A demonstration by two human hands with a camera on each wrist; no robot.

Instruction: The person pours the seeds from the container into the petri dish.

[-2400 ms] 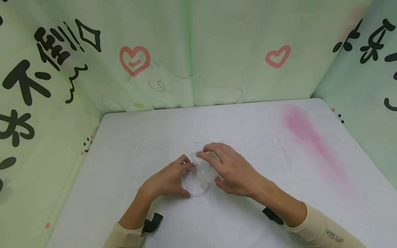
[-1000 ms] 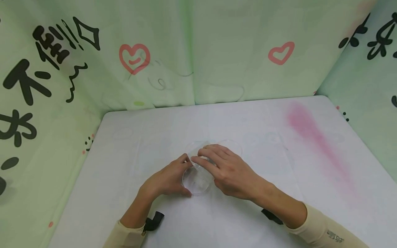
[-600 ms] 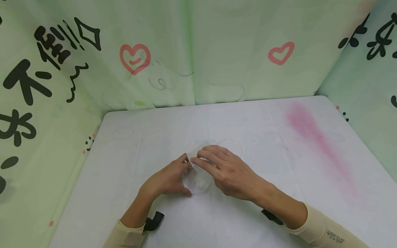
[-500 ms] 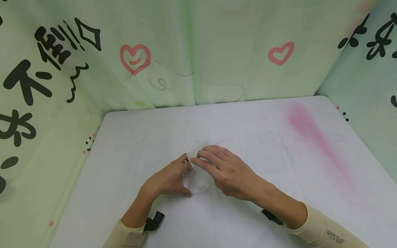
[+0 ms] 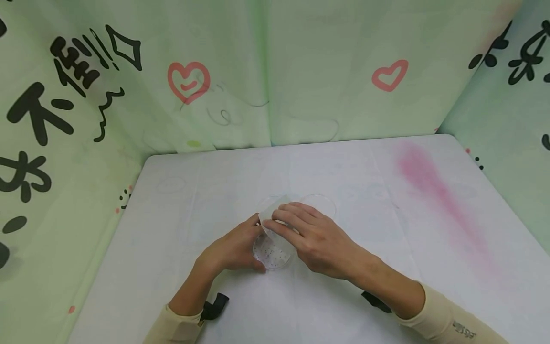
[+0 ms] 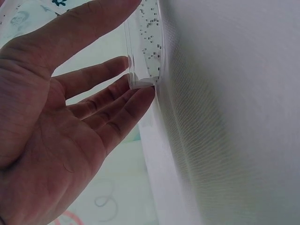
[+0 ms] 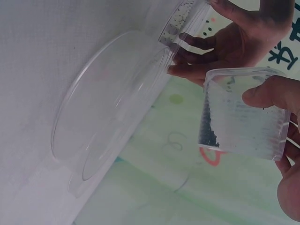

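Between the thumb and fingers of my left hand is a shallow clear round dish, held by its side on the white table. Small dark specks are scattered over the dish's floor, also seen through its wall in the left wrist view. My right hand grips a translucent plastic tub, tilted with its mouth over the dish. Tiny dark grains lie gathered along one side inside the tub. In the head view the right fingers cover much of the tub.
Two more clear round pieces, one a larger disc, lie flat on the table just beyond the hands. A pink stain marks the white tablecloth at the right. Green printed curtains stand behind and at both sides.
The right hand has tipped the tub over the dish, and dark specks have appeared and grown denser in it. The left hand has stayed at the dish's side.
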